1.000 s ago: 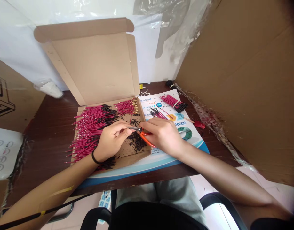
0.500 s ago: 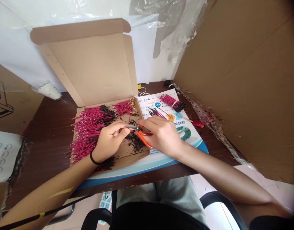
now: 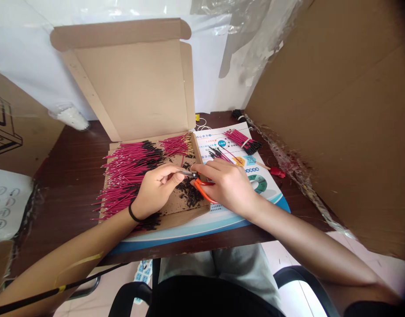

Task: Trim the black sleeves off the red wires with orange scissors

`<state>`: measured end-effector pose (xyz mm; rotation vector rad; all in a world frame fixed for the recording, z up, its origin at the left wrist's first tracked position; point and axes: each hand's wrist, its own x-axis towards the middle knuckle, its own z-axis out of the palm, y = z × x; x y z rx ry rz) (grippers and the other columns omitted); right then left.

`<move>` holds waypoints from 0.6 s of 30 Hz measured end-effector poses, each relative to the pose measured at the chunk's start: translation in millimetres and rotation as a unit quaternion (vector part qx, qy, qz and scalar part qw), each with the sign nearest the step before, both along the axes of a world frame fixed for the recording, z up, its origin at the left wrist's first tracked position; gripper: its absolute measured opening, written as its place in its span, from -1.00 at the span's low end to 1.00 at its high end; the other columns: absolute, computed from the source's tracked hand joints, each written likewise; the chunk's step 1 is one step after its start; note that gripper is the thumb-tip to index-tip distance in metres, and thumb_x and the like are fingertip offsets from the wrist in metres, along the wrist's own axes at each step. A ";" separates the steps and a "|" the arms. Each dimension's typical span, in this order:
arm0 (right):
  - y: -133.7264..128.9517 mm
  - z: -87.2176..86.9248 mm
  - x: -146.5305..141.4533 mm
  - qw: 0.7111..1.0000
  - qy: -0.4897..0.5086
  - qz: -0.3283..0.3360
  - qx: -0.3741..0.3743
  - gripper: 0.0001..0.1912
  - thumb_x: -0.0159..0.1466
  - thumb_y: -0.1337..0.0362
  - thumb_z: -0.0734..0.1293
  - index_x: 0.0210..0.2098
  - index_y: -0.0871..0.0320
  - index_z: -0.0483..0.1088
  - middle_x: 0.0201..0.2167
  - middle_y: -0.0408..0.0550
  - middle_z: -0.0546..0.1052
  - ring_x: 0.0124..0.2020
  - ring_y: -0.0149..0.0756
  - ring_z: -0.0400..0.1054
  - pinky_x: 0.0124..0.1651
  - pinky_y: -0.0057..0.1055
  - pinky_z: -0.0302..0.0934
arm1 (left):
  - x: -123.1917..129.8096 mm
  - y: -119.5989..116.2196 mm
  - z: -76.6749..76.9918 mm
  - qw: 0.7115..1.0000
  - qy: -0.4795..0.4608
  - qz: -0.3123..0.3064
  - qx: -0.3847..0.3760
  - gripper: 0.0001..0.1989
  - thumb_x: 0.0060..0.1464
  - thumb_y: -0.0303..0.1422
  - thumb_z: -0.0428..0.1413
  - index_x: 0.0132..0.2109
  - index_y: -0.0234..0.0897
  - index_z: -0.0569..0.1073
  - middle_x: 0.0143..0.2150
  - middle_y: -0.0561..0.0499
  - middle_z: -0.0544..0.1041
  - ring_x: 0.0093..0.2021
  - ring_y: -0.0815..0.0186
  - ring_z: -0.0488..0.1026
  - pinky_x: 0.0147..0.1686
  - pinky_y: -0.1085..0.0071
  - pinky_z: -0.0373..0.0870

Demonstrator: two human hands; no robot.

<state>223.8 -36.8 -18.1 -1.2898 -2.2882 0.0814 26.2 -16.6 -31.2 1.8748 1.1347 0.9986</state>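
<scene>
My right hand is closed around orange-handled scissors, whose grey blades point left to the fingertips of my left hand. My left hand, with a black band at the wrist, is pinched at the blade tips. A thin red wire shows just beyond those fingertips; its lower end is hidden by fingers and blades. Both hands are over an open cardboard box. Red wires with black ends fill its left side. Dark scraps litter its floor below the scissors.
Shorter red wires with gold-coloured tips lie at the box's back. The lid stands upright behind. To the right, a banded wire bundle and loose wires rest on a printed sheet. A tall cardboard wall bounds the right.
The view has shifted slightly, so the box and both hands appear a little further right. The hands keep the same hold, with the scissors at the left fingertips.
</scene>
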 end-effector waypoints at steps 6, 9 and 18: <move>4.9 -3.4 3.9 1.000 -0.024 -0.003 -0.005 -0.80 0.25 0.26 0.26 -0.20 0.12 0.50 -0.44 -0.07 0.53 -0.40 -0.33 0.36 -0.42 -0.43 0.06 | 0.1 0.1 0.7 1.000 0.020 -0.007 0.020 -0.84 0.10 -0.33 0.11 -0.29 -0.25 0.58 -0.36 -0.01 0.58 -0.39 0.36 0.45 -0.40 0.48 0.38; 7.1 -2.8 4.1 0.999 -0.003 -0.024 -0.027 -0.77 0.25 0.23 0.27 -0.18 0.14 0.51 -0.40 -0.04 0.56 -0.38 -0.30 0.41 -0.39 -0.43 0.13 | 0.4 -0.1 1.7 1.000 0.020 -0.009 0.010 -0.83 0.11 -0.32 0.10 -0.29 -0.25 0.58 -0.35 -0.01 0.59 -0.38 0.36 0.46 -0.39 0.47 0.38; 5.3 -2.1 0.2 0.999 0.035 -0.023 -0.018 -0.72 0.25 0.24 0.26 -0.11 0.16 0.50 -0.34 0.00 0.59 -0.35 -0.27 0.45 -0.33 -0.39 0.24 | -0.1 0.0 1.2 0.997 -0.052 -0.004 -0.063 -0.75 0.16 -0.20 0.06 -0.19 -0.31 0.43 -0.50 0.04 0.49 -0.49 0.43 0.42 -0.45 0.51 0.35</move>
